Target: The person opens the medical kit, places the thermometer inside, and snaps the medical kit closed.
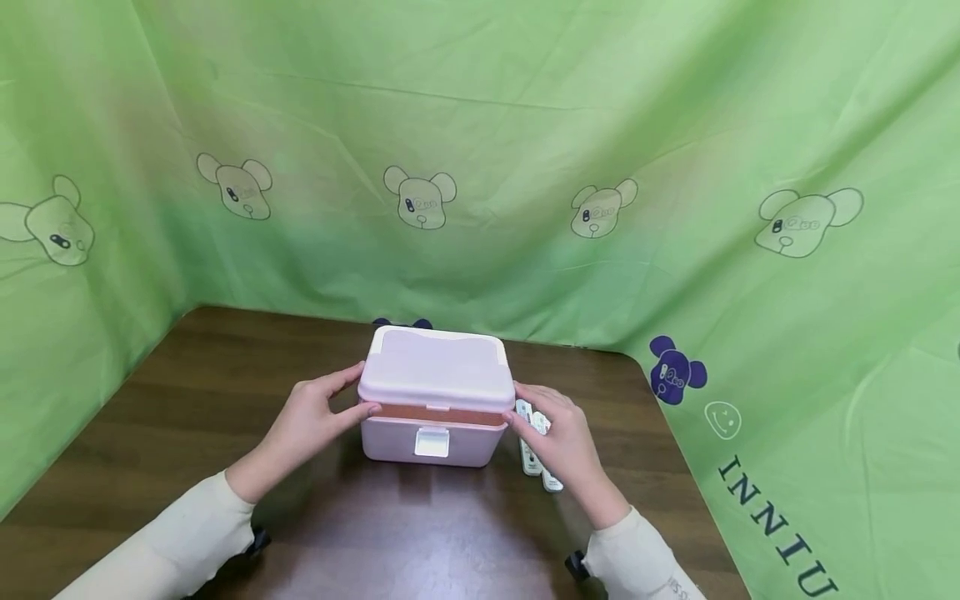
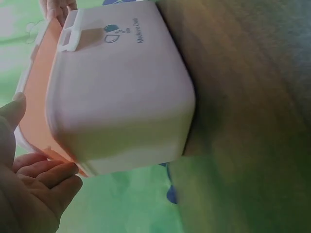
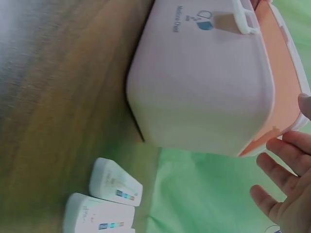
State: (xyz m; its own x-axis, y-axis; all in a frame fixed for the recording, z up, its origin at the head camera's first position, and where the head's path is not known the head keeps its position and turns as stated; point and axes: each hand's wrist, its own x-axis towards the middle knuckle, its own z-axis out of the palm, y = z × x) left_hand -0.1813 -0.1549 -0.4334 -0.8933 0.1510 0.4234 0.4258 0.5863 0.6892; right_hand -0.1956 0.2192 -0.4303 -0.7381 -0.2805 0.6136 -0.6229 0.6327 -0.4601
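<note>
The box (image 1: 386, 443) sits on the surface (image 1: 450, 533) between the left hand (image 1: 303, 417) and the right hand (image 1: 561, 435), its partly raised lid (image 1: 438, 371) touched by both thumbs, spread apart from the fingers. White plastic strips (image 1: 531, 462) lie near the right fingers.

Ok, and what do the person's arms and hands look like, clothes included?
The left sleeve and right sleeve are long and off-white, the right bearing small greyish lettering. Small black objects show below both wrists. The left hand and right hand are bare.
</note>
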